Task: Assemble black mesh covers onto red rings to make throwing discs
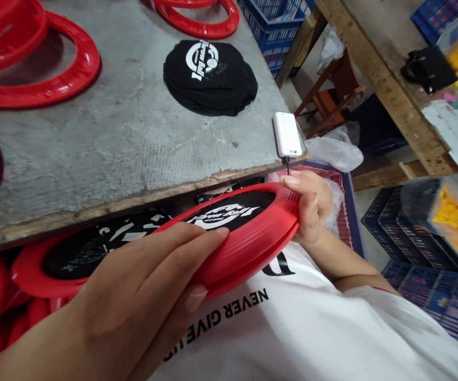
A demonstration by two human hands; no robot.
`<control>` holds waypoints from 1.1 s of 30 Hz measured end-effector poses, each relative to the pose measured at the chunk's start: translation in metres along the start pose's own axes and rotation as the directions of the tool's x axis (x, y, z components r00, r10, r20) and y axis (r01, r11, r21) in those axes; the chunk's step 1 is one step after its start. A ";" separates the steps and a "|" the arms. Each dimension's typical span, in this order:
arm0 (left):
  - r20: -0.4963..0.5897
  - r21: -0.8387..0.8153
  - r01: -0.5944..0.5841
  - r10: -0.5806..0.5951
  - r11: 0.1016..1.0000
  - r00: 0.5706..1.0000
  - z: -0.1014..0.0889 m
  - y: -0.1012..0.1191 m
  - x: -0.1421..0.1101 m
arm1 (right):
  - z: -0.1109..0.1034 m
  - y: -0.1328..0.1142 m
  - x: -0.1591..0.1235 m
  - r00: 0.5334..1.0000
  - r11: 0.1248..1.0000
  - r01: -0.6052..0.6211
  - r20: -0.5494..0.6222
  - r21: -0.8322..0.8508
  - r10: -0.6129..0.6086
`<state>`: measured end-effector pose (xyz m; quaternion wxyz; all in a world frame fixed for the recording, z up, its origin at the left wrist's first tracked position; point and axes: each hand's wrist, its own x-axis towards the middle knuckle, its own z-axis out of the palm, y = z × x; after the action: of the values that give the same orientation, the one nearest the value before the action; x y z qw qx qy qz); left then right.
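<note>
Between my two hands, in front of the white shirt, is a red throwing disc (248, 238) with a black fabric centre and white lettering. It is tilted, just off the table's near edge. My left hand (142, 291) grips the near-left rim, fingers over the top and thumb at the lower edge. My right hand (310, 203) is closed around the right end of the rim. Where the thumb and fingers meet the underside is partly hidden. A dark gap shows along the disc's outer edge. On the table lies a round black fabric cover (211, 79) with a white print.
Red plastic rings (88, 58) lie on the grey table (134, 143). A white power bank (287, 135) with a cable sits at its corner. Below the edge, several red discs (34, 275) are piled. Blue crates (443, 301) and a wooden chair (330, 95) stand to the right.
</note>
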<state>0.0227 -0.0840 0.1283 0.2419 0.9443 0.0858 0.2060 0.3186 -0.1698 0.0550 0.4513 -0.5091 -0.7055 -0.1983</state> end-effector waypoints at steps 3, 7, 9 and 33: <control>0.019 -0.004 0.001 -0.001 1.000 1.000 0.001 0.000 -0.001 | 0.000 -0.002 0.010 0.974 0.987 0.158 -0.162 -0.015 -0.159; 0.001 0.006 0.003 -0.003 1.000 1.000 0.002 0.000 -0.003 | -0.002 -0.007 0.015 0.989 0.994 0.091 -0.110 -0.053 -0.097; -0.010 0.006 0.010 -0.010 1.000 1.000 0.002 0.001 -0.004 | -0.002 -0.008 0.013 0.994 0.998 0.040 -0.099 -0.052 -0.045; -0.017 0.001 -0.021 0.021 1.000 1.000 0.000 0.000 0.000 | -0.003 0.003 0.007 0.977 0.988 0.151 -0.150 -0.022 -0.153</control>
<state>0.0226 -0.0841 0.1287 0.2383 0.9435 0.0779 0.2168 0.3224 -0.1674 0.0620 0.4843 -0.4396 -0.7050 -0.2742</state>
